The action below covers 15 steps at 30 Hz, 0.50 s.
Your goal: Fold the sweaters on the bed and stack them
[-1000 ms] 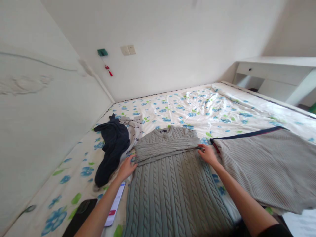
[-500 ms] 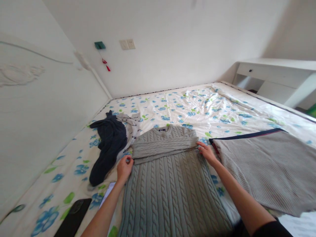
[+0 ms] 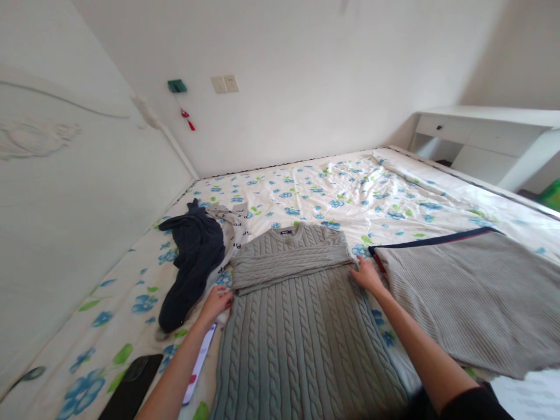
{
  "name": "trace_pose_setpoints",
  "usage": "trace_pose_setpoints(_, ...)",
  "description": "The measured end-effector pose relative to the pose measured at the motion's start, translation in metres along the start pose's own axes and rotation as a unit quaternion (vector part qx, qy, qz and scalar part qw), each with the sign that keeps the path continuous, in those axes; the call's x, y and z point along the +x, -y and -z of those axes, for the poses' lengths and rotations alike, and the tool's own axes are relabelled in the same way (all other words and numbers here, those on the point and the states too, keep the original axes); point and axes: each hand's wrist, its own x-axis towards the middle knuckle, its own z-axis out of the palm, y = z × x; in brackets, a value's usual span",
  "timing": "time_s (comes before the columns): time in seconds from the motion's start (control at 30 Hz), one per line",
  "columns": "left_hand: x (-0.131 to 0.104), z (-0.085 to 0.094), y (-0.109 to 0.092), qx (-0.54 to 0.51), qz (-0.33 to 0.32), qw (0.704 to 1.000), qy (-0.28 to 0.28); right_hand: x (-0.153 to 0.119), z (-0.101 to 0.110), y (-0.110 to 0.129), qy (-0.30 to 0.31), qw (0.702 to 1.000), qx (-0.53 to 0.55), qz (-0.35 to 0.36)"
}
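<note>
Head view: clock laid over the scene, twelve at the far wall. The grey sweater (image 3: 301,338) lay flat on the flowered sheet (image 3: 306,186), its collar (image 3: 286,232) just below the dial's centre, its body running down to six. Both sleeves (image 3: 289,265) lay across the chest in one crosswise band.

The person's left hand (image 3: 217,303), at seven, had its fingertips at the sweater's near-side edge, just below the band. The right hand (image 3: 368,277), at four, met the opposite edge near the band's end. Could not tell whether either pinched the knit or merely touched it.

On method, a judgement: light, even pressure at both edges seemed best, the sleeves squared inside the body's outline and the ribs kept straight. Tugging would likely stretch such soft cable knit; the band's slight slant looked worth levelling.

Containers: one desk (image 3: 490,111), between two and three. Its drawer (image 3: 452,131) looked shut, contents hidden; something dark, too small to name, sat in the space below.

Around the sweater: navy cloth (image 3: 196,256) over lettered white cloth (image 3: 230,220) at eight; a ribbed garment (image 3: 472,297) towards four; a lit phone (image 3: 202,357) at seven, partly behind the left forearm, and a black phone (image 3: 132,382) beyond it.
</note>
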Motion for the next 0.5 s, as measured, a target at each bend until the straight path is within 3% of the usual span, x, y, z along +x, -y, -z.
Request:
trace_pose_setpoints(0.07,-0.018,0.002,-0.003,-0.045,0.061,0.995,0.067,-0.003,0.011,-0.001,0.028,0.998,-0.012,-0.051)
trace_pose_setpoints(0.13,-0.045,0.006,-0.002,-0.087,0.106,0.981,0.138,-0.007,0.020,-0.002,0.098,0.990,0.016,-0.099)
trace_pose_setpoints(0.23,-0.095,0.013,0.003,-0.130,0.148,0.959,0.202,-0.023,0.032,-0.001,0.250,0.948,0.065,-0.184)
trace_pose_setpoints(0.3,-0.129,0.020,0.008,-0.147,0.177,0.944,0.239,-0.038,0.042,0.001,0.319,0.915,0.079,-0.234)
trace_pose_setpoints(0.4,-0.173,0.027,0.023,-0.163,0.177,0.931,0.276,-0.067,0.058,0.005,0.359,0.885,0.093,-0.281)
trace_pose_setpoints(0.5,-0.202,0.031,0.042,-0.142,0.136,0.941,0.274,-0.098,0.075,0.009,0.425,0.854,0.082,-0.290)
